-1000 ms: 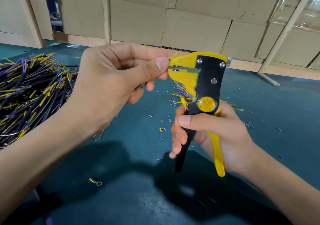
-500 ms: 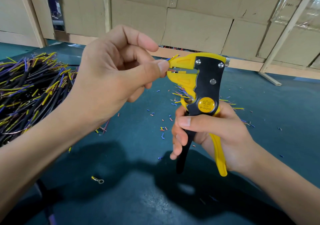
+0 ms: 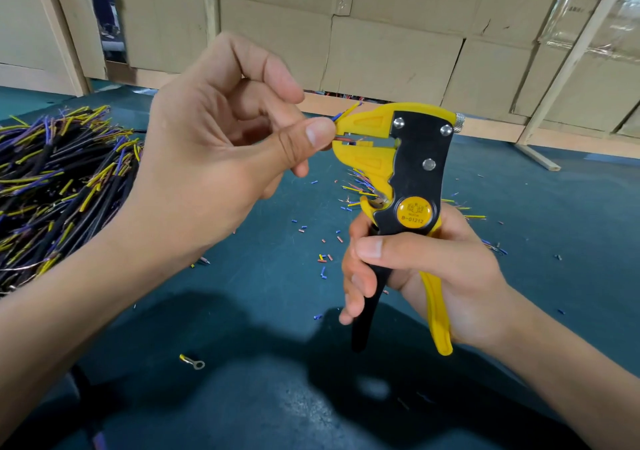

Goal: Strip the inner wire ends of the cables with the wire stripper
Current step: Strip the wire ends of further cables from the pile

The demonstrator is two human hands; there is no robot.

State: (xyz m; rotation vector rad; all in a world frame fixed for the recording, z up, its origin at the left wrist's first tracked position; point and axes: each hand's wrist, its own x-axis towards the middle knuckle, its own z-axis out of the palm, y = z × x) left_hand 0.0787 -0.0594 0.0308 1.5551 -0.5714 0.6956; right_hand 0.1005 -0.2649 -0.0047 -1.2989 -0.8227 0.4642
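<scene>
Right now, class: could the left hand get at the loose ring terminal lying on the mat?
Probably not yet: the left hand pinches wire ends at the wire stripper. The ring terminal itself lies uncovered.

Back wall is stacked cardboard boxes [image 3: 391,58], plain brown, seams showing btwn them. Pale wooden posts [image 3: 210,20] stand upright in front of the boxes; one more at right leans diagonally [image 3: 571,58], w/ a short foot piece on the surface. Clear plastic wrap [image 3: 609,10] covers boxes at far right (faint print on it, too small to read). A light wooden strip [image 3: 485,131] runs along the base of the boxes. Work surface is a dark teal mat [image 3: 242,397], slightly scuffed, w/ dark shadows across the near part. Light is even, soft, from above
</scene>
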